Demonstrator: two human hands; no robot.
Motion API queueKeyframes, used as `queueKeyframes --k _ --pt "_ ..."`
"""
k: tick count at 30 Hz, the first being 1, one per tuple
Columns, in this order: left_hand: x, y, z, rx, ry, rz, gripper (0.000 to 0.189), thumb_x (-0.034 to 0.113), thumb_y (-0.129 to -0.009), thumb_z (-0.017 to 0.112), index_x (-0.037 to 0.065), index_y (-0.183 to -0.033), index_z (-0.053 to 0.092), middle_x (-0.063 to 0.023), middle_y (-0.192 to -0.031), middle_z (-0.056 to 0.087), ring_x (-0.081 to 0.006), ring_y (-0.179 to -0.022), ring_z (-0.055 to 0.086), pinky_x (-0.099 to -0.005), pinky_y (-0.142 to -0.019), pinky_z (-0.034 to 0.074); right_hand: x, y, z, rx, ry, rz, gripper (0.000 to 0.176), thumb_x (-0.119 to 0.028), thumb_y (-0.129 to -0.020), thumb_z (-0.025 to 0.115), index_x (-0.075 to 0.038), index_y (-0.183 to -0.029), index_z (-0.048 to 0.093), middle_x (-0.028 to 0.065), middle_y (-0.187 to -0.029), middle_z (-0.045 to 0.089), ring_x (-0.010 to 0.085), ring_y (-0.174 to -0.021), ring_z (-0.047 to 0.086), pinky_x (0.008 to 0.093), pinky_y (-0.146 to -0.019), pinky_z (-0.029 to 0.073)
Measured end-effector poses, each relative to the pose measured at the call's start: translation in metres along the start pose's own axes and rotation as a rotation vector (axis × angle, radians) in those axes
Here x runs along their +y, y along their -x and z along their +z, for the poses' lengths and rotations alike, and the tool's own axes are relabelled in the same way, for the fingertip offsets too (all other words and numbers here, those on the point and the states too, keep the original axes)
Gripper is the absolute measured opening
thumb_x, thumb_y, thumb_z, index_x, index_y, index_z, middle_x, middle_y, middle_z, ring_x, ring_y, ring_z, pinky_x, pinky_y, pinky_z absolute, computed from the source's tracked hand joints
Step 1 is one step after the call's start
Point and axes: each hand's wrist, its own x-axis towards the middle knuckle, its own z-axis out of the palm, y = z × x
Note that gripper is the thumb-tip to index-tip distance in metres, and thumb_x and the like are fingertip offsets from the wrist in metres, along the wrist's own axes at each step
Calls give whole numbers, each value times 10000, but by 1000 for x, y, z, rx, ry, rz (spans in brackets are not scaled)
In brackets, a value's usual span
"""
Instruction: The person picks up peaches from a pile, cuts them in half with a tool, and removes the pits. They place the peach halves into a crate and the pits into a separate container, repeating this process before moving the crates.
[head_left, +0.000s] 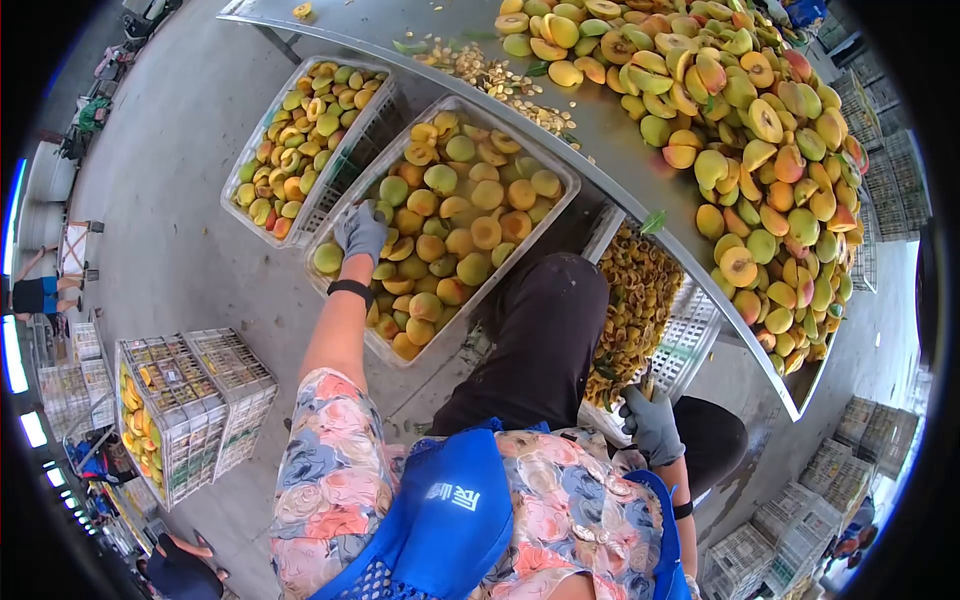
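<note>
My left hand, in a grey glove, is at the left side of a white plastic crate filled with whole and halved peaches. Its fingers curl down against the fruit; whatever they hold is hidden. My right hand, also gloved, is closed near my right knee. A short brownish thing sticks up from it, too small to name. Just beyond that hand, a mass of brown peach stones and scraps fills part of another white crate.
A metal table stands ahead with a large heap of halved peaches and scattered pale kernels. Another peach crate sits at the left. Stacked crates stand on the floor, and other people are farther off.
</note>
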Motion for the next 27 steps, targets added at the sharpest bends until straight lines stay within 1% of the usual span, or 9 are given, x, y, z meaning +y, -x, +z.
queueKeyframes --k 8,11,13,16,19,22,24,25,27 --pt "-6 -37 22 -113 26 -36 374 411 -861 594 171 -1124 710 -152 -1215 667 -386 -1184 580 -501 -946 465 -8 -6 1 -14 8 -22 185 -219 -931 634 -38 -913 596 21 -655 560 101 -465 500 257 -409 402" --pt "16 -39 2 359 202 -46 351 318 -849 655 105 -1123 704 -178 -1152 671 -387 -1089 621 -471 -919 497 -6 -11 -5 16 -66 -40 191 -208 -929 633 -26 -875 607 26 -656 568 99 -461 498 256 -407 401" --pt "94 -22 -62 530 695 240 308 194 -857 699 38 -1122 690 -173 -1116 669 -335 -983 660 -416 -875 532 0 -19 -13 -3 -150 -16 235 -217 -917 643 7 -923 572 76 -686 595 124 -476 506 282 -425 429" --pt "239 49 -154 158 1081 596 257 117 -940 662 20 -1178 672 -80 -1158 682 -143 -1017 647 -292 -879 532 18 -41 -25 -9 -211 -18 242 -223 -918 640 6 -932 564 76 -696 591 124 -489 509 289 -433 431" --pt "347 62 -123 -42 881 933 428 237 -878 719 75 -1264 633 -126 -1189 684 -245 -1058 669 -349 -910 530 15 -49 -23 -19 -192 -113 223 -244 -914 639 -35 -977 595 48 -700 590 122 -510 517 287 -459 438" --pt "428 71 -106 156 540 1155 503 285 -862 693 76 -1310 597 -185 -1221 664 -356 -1081 653 -414 -939 517 20 -44 -24 -22 -126 -262 211 -245 -911 627 -54 -1001 630 21 -678 596 125 -528 540 293 -477 444" --pt "461 104 -137 -155 474 1212 469 298 -860 638 23 -1239 607 -243 -1240 626 -415 -1176 580 -464 -989 480 45 -70 -13 41 -38 -446 234 -227 -895 582 -15 -914 679 53 -670 643 161 -567 605 345 -514 482" --pt "484 72 -86 86 360 1413 445 269 -857 645 47 -1241 606 -231 -1215 637 -420 -1133 596 -468 -959 493 -6 -6 -37 75 46 -403 244 -234 -862 579 -18 -837 689 84 -636 649 194 -556 627 386 -530 499" --pt "493 43 -55 125 202 1349 565 253 -844 678 72 -1355 520 -238 -1323 560 -422 -1192 548 -461 -989 467 9 -26 -34 45 -8 -266 298 -291 -822 601 -11 -874 688 118 -636 669 258 -598 676 411 -561 528"
